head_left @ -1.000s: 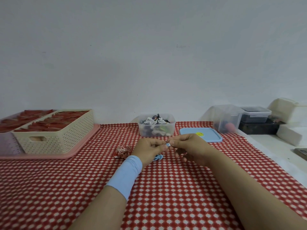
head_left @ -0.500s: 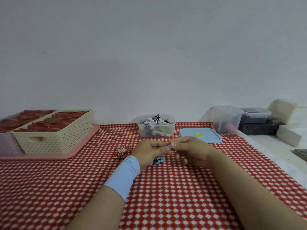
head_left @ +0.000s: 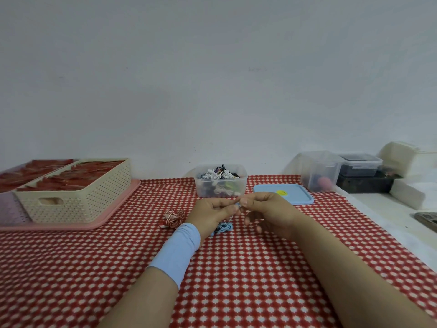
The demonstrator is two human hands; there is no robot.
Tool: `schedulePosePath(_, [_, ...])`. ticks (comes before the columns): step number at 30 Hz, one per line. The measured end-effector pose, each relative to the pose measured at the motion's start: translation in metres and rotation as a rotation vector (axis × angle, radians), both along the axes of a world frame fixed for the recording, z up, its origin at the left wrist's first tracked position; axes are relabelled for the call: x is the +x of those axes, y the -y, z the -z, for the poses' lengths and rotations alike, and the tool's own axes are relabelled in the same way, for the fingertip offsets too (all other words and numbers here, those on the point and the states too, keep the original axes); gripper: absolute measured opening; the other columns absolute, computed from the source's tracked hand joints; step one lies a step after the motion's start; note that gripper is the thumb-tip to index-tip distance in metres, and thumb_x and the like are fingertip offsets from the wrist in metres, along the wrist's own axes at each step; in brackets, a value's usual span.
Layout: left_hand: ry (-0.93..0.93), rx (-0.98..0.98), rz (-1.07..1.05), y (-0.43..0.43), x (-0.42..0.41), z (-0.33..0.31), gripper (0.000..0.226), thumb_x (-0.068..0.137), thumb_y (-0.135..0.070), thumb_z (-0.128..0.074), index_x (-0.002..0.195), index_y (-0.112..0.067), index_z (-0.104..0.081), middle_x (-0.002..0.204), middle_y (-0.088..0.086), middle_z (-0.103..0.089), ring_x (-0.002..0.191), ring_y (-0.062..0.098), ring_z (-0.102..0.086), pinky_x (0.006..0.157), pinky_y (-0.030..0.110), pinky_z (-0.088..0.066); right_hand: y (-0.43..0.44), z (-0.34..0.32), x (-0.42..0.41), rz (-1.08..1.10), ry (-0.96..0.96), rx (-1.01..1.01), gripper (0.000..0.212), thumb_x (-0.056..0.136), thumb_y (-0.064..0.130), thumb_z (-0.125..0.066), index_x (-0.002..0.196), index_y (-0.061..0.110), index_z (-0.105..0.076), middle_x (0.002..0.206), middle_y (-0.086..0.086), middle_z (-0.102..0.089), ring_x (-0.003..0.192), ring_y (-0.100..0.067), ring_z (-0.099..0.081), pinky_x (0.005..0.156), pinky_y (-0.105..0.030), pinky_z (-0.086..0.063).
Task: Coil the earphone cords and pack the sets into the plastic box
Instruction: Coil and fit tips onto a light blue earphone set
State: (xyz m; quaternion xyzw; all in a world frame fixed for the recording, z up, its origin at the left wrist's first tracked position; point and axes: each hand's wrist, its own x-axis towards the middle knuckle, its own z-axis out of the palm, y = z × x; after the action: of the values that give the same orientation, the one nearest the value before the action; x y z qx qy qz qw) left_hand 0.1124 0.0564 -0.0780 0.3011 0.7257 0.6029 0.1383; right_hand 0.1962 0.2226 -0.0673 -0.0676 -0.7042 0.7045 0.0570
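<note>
1. My left hand (head_left: 212, 213) and right hand (head_left: 267, 214) meet fingertip to fingertip. Each pinches the small hard end of the blue earphone set (head_left: 224, 227).
2. Its thin cord drops from the pinch into a loose tangle on the cloth, just under my left hand.
3. A soft pale-blue wristband (head_left: 177, 249) wraps my left wrist.
4. At 9 o'clock from my hands lies a red-and-white earphone set (head_left: 173, 217), bundled in loops and apart from them.
5. At 12 o'clock stands the plastic box (head_left: 221, 185), clear, round-cornered and lidless, heaped with white and black cords.
6. At 2 o'clock lies a flat blue lid (head_left: 295, 197) with a yellow spot.
7. At 10 o'clock a cream perforated basket (head_left: 75, 202) sits on a smooth pink tray (head_left: 113, 214).
8. The worktop (head_left: 236, 280) wears a red cloth dotted with white checks; behind it rises a plain white wall (head_left: 212, 79).
9. I count two loose earphone sets, one open box, one lid, and beyond the lid a clear tub (head_left: 319, 171) and a lidded dark container (head_left: 359, 164).
</note>
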Motion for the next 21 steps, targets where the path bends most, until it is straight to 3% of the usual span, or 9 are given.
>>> schedulePosePath(4, [-0.020,0.010,-0.054,-0.0010,0.0016,-0.0011,0.012,0.089,-0.020,-0.071,0.099,-0.018,-0.076,0.086,-0.006,-0.077,0.066,-0.011,-0.062,0.063,0.006,-0.047,-0.0029,-0.0041,0.0035,0.003,-0.034,0.051,0.021,0.100,0.023,-0.060,0.106,0.015,-0.078,0.097,-0.008,-0.075,0.066,-0.020,-0.064,0.046,-0.026,-0.044])
schedulePosePath(9, [-0.027,-0.010,-0.073,0.0000,0.0001,-0.0016,0.011,0.087,-0.024,-0.072,0.096,-0.022,-0.078,0.079,-0.007,-0.076,0.059,-0.008,-0.059,0.062,0.009,-0.047,-0.0028,-0.0065,0.0070,0.049,-0.115,0.246,0.023,0.088,0.004,-0.073,0.106,0.017,-0.077,0.084,-0.004,-0.073,0.066,-0.018,-0.066,0.050,-0.029,-0.050])
schedulePosePath(15, [-0.057,-0.071,-0.064,-0.0011,-0.0004,-0.0003,0.010,0.084,-0.024,-0.076,0.093,-0.021,-0.079,0.085,-0.008,-0.077,0.086,0.001,-0.070,0.081,0.016,-0.053,-0.0020,-0.0049,0.0028,0.158,-0.161,0.392,0.009,0.083,0.006,-0.079,0.092,0.009,-0.080,0.080,-0.015,-0.075,0.059,-0.017,-0.064,0.050,-0.026,-0.053])
schedulePosePath(21, [-0.079,-0.092,-0.087,-0.0019,-0.0022,0.0016,0.011,0.082,-0.022,-0.078,0.092,-0.022,-0.077,0.089,-0.006,-0.077,0.090,0.007,-0.072,0.091,0.028,-0.055,-0.0006,-0.0027,0.0002,0.171,-0.184,0.523,0.008,0.082,0.009,-0.082,0.089,0.012,-0.081,0.072,0.002,-0.075,0.053,-0.011,-0.062,0.049,-0.017,-0.047])
